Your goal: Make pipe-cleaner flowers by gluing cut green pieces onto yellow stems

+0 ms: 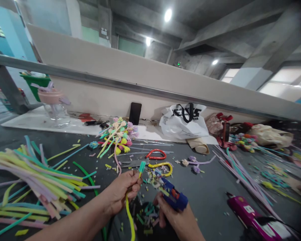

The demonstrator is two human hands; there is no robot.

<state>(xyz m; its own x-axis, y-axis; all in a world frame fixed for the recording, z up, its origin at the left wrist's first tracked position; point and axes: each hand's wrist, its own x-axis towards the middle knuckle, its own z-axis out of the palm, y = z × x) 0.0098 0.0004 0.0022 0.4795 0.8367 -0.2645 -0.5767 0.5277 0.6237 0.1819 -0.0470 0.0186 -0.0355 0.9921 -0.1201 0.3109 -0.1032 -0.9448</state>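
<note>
My left hand [126,190] pinches a yellow pipe cleaner [129,214] with a short teal piece [142,166] at its upper end; the stem's lower part hangs beneath my fingers. In my right hand [172,212] is a blue tool with a red part, which looks like a glue gun [175,197]. Its front end points up and left, apart from the teal piece. Just beyond my hands lie scissors with one red and one yellow handle [169,169]. Cut fuzzy scraps [150,209] are scattered between and under my hands.
Loose pipe cleaners [35,177] are heaped at left. Finished fuzzy flowers [120,137] form a bunch behind, near a phone [135,113]. A clear cup [56,112] stands back left and a white bag [185,122] back right. A magenta device [253,217] lies at right.
</note>
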